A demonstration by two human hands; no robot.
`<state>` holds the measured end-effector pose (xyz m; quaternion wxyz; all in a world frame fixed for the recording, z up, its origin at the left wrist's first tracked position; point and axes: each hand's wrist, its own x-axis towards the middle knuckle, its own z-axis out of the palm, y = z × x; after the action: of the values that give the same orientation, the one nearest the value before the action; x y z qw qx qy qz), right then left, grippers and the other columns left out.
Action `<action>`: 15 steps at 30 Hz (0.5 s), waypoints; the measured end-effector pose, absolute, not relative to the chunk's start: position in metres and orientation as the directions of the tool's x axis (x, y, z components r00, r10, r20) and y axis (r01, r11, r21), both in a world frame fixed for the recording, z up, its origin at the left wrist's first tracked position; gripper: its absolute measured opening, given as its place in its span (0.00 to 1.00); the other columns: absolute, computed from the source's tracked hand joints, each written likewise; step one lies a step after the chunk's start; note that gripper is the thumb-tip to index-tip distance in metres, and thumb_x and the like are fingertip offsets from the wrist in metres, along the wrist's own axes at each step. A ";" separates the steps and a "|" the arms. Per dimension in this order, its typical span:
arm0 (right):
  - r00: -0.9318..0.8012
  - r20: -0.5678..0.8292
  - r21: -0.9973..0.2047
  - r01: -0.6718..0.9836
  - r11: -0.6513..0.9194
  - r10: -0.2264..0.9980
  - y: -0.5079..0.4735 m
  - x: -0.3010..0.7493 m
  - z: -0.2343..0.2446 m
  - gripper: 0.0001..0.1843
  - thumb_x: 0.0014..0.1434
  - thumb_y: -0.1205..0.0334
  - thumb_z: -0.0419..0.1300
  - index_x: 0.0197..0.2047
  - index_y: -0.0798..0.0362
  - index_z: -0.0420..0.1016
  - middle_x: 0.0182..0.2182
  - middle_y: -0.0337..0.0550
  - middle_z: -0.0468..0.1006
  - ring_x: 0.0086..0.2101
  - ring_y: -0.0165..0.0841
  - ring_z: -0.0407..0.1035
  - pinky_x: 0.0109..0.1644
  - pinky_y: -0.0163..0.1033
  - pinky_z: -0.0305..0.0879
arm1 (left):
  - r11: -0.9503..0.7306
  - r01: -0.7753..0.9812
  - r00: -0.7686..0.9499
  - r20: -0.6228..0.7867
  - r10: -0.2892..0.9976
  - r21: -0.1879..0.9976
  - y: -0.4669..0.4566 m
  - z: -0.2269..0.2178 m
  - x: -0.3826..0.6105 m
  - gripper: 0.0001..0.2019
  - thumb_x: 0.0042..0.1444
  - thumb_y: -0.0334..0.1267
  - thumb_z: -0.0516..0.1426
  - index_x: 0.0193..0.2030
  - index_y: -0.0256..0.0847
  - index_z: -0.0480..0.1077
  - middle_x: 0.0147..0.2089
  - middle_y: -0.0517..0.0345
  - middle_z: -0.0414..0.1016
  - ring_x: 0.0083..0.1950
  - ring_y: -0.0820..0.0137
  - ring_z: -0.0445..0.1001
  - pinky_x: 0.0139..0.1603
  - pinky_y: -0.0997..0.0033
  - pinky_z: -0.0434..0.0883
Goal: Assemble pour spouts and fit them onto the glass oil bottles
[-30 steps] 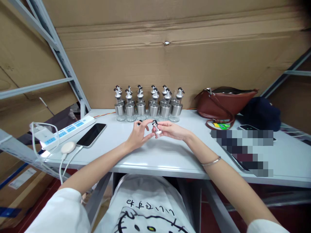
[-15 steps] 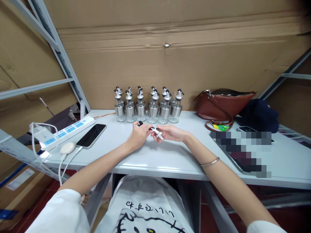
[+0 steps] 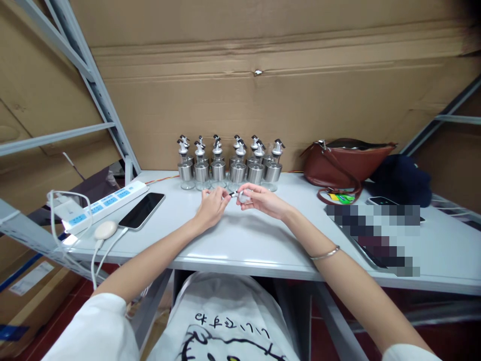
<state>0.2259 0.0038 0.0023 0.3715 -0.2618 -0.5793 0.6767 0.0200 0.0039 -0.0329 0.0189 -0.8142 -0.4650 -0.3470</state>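
A pour spout [image 3: 243,197], pale with a black end, is between my two hands over the front middle of the table. My right hand [image 3: 266,201] is closed round its pale round part. My left hand [image 3: 211,207] is closed with the fingertips at the black end, and its fingers hide part of whatever they hold. Just behind my hands stand several glass bottles [image 3: 238,173] with steel sleeves, each upright and topped by a similar pale spout with a black lever.
On the left lie a power strip [image 3: 108,202], a phone [image 3: 142,210] and a white round charger [image 3: 105,230] with cables. To the right are a brown bag [image 3: 338,163], a dark cap [image 3: 400,178] and a blurred-out flat item [image 3: 370,235]. Cardboard [image 3: 210,95] walls the back.
The spout has turned in my right hand, so its black end points left towards my left fingers. The black piece seen above my left hand is now out of sight. The bottles stay put.
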 end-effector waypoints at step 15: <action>-0.219 0.157 -0.971 -0.214 0.109 0.963 0.017 0.230 0.003 0.29 0.53 0.36 0.59 0.19 0.51 0.57 0.07 0.28 0.49 0.12 0.22 0.42 0.18 0.31 0.44 | -0.518 0.718 0.298 0.467 0.833 0.465 0.048 -0.055 -0.004 0.16 0.62 0.40 0.56 0.54 0.37 0.67 0.55 0.49 0.69 0.55 0.60 0.70 0.54 0.50 0.69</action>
<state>0.2298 0.0167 0.0033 0.5178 -0.3500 -0.5353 0.5682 -0.0044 0.0482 -0.0553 -0.0838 -0.8013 -0.4838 -0.3419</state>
